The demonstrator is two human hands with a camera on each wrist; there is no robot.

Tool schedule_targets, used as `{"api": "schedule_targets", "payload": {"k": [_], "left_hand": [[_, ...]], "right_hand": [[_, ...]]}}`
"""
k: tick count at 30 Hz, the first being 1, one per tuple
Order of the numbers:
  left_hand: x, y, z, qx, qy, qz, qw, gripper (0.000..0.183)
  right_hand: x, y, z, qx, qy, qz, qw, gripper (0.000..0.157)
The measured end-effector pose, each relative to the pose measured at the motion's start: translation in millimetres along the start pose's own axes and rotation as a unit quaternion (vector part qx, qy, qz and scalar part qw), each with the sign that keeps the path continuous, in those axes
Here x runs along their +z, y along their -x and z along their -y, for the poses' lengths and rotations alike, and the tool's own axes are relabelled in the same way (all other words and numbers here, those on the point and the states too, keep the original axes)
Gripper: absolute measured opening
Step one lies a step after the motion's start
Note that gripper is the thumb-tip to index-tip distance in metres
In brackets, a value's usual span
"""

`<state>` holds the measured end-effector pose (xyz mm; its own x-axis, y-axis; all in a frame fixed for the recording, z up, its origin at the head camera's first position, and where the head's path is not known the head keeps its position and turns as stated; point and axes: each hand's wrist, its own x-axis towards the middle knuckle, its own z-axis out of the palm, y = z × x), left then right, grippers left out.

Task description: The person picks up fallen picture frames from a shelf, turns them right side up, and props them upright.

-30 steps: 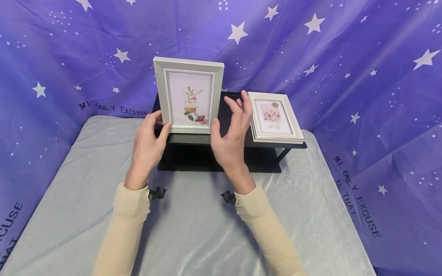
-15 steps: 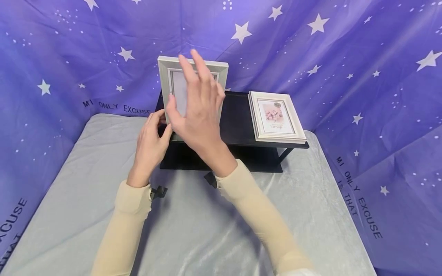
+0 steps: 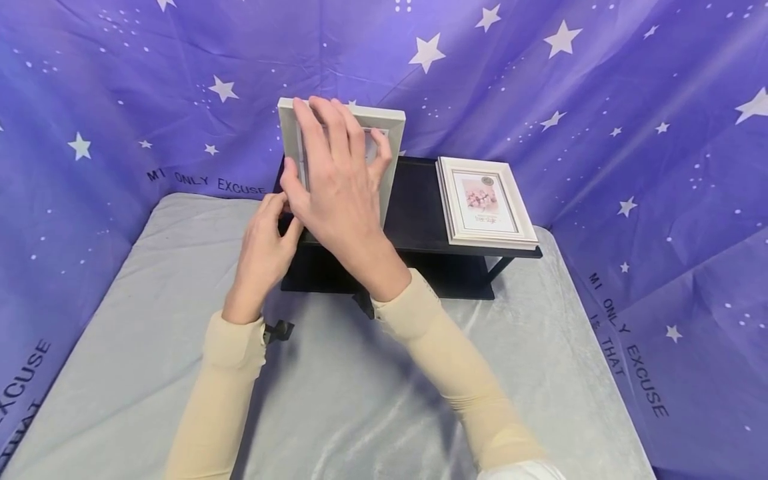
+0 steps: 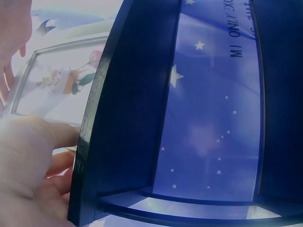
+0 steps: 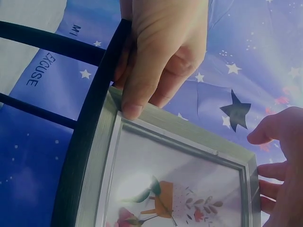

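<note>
1. Grips the gray frame (image 5: 177, 182) at its lower left corner with the left hand (image 3: 264, 240), pressing the thumb to the front border and tucking the fingers behind.
2. Bends the left hand partly closed, with only a narrow gap between thumb and fingers, just beside the edge of the black shelf (image 3: 420, 200).
3. Spreads the right hand (image 3: 339, 187) in front of the gray frame, turning its back to the head camera and covering most of the print (image 5: 165, 201).
4. Reaches the right fingers up to the top edge of the gray frame, touching there without closing round it; holds the right thumb well apart from them, out by the left edge.
5. Upright on the left part of the shelf, front facing the person: the gray frame, with an orange pot, leaves and flowers in its print.
6. Flat on the right part of the shelf, well apart from either hand: the white frame (image 3: 487, 203), with pink blossoms face up.
7. Under the shelf, a table (image 3: 336, 400) covered in gray cloth; behind, a purple curtain (image 3: 360, 53) with white stars.
</note>
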<state>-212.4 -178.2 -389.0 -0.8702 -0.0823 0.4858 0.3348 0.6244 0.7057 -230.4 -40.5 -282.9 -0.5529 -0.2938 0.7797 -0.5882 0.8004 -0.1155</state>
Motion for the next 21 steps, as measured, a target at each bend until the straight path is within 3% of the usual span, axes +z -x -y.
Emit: {"api": "schedule_targets", "payload": {"k": [9, 21], "left_hand": [[-3.1, -4.8, -0.3, -0.002, -0.003, 0.026, 0.9997, 0.013], [-5.6, -11.2, -7.1, 0.000, 0.019, 0.027, 0.9994, 0.014]], "right_hand": [[2.8, -0.9, -0.8, -0.008, 0.019, -0.014, 1.000, 0.054], [-1.2, -0.1, -4.1, -0.032, 0.042, -0.046, 0.998, 0.049]]}}
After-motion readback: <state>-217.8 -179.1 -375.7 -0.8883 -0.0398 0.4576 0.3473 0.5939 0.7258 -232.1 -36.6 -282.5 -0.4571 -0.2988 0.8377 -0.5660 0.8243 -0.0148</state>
